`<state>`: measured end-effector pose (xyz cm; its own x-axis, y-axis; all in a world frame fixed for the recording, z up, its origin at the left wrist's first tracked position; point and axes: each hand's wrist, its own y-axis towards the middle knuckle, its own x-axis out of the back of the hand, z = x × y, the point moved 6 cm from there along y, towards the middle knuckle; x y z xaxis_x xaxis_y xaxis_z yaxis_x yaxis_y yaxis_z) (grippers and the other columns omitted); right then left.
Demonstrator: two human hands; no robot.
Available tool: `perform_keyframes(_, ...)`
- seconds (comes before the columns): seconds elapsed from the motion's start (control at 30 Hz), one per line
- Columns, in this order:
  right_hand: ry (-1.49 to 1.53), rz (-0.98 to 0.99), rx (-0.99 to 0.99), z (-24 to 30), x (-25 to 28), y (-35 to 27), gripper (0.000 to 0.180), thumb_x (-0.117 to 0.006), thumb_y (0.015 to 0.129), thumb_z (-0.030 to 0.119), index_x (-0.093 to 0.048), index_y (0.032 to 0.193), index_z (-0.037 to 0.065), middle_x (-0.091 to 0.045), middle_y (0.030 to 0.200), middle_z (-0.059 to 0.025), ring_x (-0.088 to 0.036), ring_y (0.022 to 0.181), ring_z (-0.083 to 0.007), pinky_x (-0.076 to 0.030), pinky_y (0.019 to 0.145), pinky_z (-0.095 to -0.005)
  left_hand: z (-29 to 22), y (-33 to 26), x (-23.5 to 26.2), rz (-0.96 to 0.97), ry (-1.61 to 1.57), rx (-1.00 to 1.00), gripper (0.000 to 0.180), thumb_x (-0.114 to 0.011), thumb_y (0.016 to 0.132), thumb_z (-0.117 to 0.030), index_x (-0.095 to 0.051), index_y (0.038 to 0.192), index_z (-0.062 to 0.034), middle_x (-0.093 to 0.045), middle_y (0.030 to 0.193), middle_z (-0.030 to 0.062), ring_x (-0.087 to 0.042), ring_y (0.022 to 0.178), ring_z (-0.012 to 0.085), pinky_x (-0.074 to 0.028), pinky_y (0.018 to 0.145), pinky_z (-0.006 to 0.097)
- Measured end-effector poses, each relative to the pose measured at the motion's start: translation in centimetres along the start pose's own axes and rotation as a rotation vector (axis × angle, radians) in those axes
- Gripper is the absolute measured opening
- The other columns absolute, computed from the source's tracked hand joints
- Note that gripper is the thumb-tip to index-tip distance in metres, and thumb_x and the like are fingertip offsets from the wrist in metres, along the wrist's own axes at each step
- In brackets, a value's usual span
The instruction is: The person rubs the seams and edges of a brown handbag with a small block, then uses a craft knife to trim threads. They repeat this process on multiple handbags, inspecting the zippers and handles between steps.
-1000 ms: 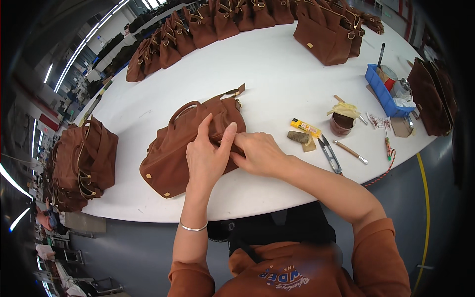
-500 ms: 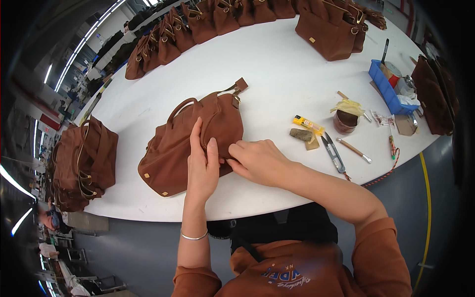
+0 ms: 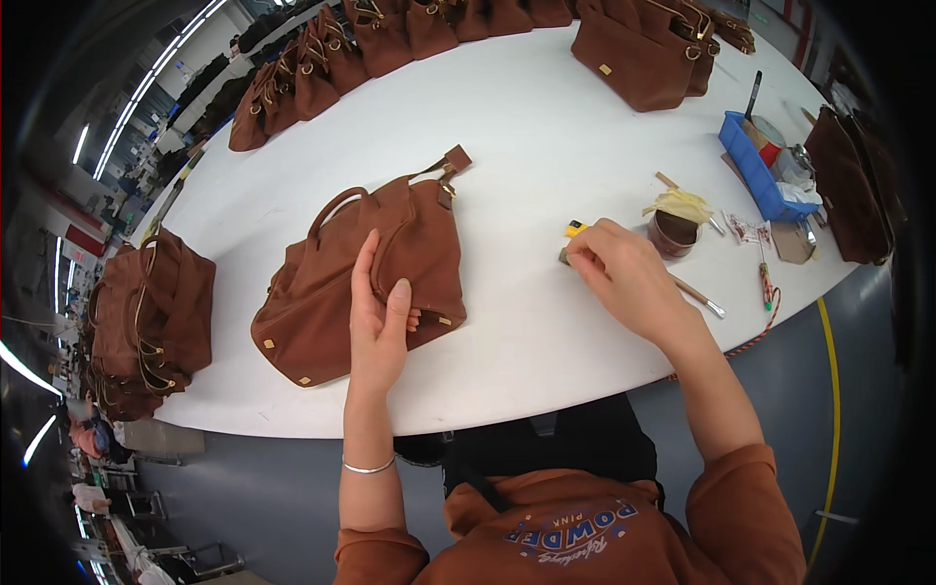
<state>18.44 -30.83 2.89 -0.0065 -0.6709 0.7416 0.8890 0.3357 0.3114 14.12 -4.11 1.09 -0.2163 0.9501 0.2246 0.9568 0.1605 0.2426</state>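
Observation:
A brown handbag (image 3: 331, 283) lies on its side on the white table, with its metal feet facing me. My left hand (image 3: 378, 331) holds it by the lower end, index finger and thumb stretched along the side, the other fingers curled against the bottom. Away from the bag, my right hand (image 3: 629, 283) is over the small tools, its fingers bent and drawn together. Beside those fingertips show the end of a yellow tube-like item (image 3: 576, 228) and a bit of a grey-brown block (image 3: 565, 255). Whatever the fingers grip is hidden, and the thread snips are covered by the hand.
A dark cup (image 3: 673, 237) with a yellow cloth, a wooden-handled brush (image 3: 700, 295) and a blue tray (image 3: 760, 175) stand or lie to the right. More brown bags are at the left (image 3: 161, 312), along the back (image 3: 380, 44) and back right (image 3: 639, 58).
My right hand has left the handbag and moved right to the small tools. The left hand stays on the bag. The whole view has shifted slightly.

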Motion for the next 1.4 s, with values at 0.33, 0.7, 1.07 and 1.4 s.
perform_keyframes(0.33, -0.195, -0.053, 0.068, -1.2, -0.4, -1.1, 0.019, -0.071, 0.082, 0.005, -0.063, 0.097, -0.003, -0.059, 0.1, -0.0133, -0.06, 0.093, -0.0314, -0.05, 0.077, -0.041, -4.9, -3.4, -1.0, -0.005, 0.608, -0.058, 0.049, -0.047, 0.099, -0.007, -0.035, 0.146, -0.0035, -0.06, 0.077, 0.0119, -0.049, 0.055, 0.0098, -0.043, 0.055, 0.024)
perform_keyframes(0.7, 0.352, 0.065, -0.309, -3.2, -0.3, 0.2, 0.024, -0.058, 0.095, 0.017, -0.065, 0.103, -0.005, -0.066, 0.089, -0.017, -0.063, 0.086, -0.0293, -0.05, 0.072, -0.0348, -2.7, -2.9, -0.8, -0.063, 0.493, -0.187, 0.041, -0.049, 0.098, -0.004, -0.039, 0.137, 0.0023, -0.067, 0.091, 0.0229, -0.068, 0.07, 0.0264, -0.051, 0.066, 0.031)
perform_keyframes(1.07, -0.343, 0.047, -0.126, -0.6, 0.6, -2.0, 0.029, -0.07, 0.085, 0.014, -0.062, 0.106, -0.003, -0.06, 0.097, -0.0161, -0.062, 0.089, -0.0323, -0.05, 0.076, -0.042, -2.1, -4.3, -1.2, -0.022, 0.108, -0.18, 0.053, -0.045, 0.096, 0.004, -0.031, 0.147, 0.0027, -0.036, 0.149, 0.0175, -0.033, 0.14, 0.023, -0.029, 0.113, 0.032)
perform_keyframes(1.4, -0.158, -0.098, -0.141, -1.6, -1.5, -2.8, 0.034, -0.069, 0.08, 0.001, -0.06, 0.113, -0.002, -0.058, 0.104, -0.0161, -0.06, 0.095, -0.0314, -0.051, 0.079, -0.0399, 0.3, -4.8, -1.4, -0.132, 0.23, -0.295, 0.04, -0.05, 0.101, -0.006, -0.05, 0.141, -0.0063, -0.055, 0.082, -0.0056, -0.041, 0.063, -0.0001, -0.039, 0.053, 0.016)
